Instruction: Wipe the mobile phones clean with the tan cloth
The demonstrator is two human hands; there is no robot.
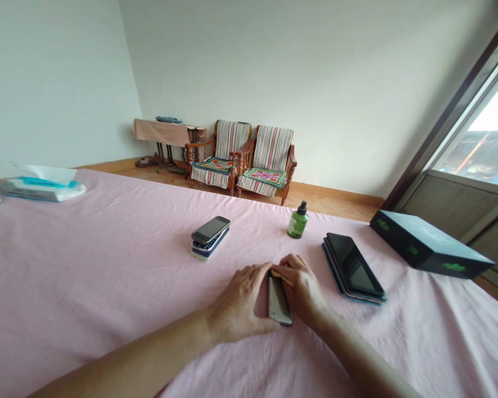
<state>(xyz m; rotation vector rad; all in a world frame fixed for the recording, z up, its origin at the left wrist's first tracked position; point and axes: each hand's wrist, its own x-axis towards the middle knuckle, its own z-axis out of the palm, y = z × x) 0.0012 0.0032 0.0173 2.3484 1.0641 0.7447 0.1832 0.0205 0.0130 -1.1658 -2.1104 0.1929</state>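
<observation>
Pink, faintly creased cloth covers the table (108,287), and on it, close to the near edge at the middle, lies a slim grey phone (279,303), a flat rounded slab with a dull metallic back or face. The left hand (243,301) curls against its left long edge, fingers bent over the top corner. The right hand (301,290) clasps the right edge, its fingertips meeting the left hand's at the phone's far end, so both hands grip it between them.

Farther back and to the left sits a short stack of small phones (210,236), glossy dark screen on top. A little green bottle (297,221) of translucent plastic with a black cap stands upright beyond the right hand. Just right of that hand lies a pile of flat black glass slabs (354,268) with teal edges. A long matte dark box (427,243) rests at the right edge, and a soft tissue pack (41,187) at the far left. Two striped wooden armchairs (244,160) stand against the pale wall
</observation>
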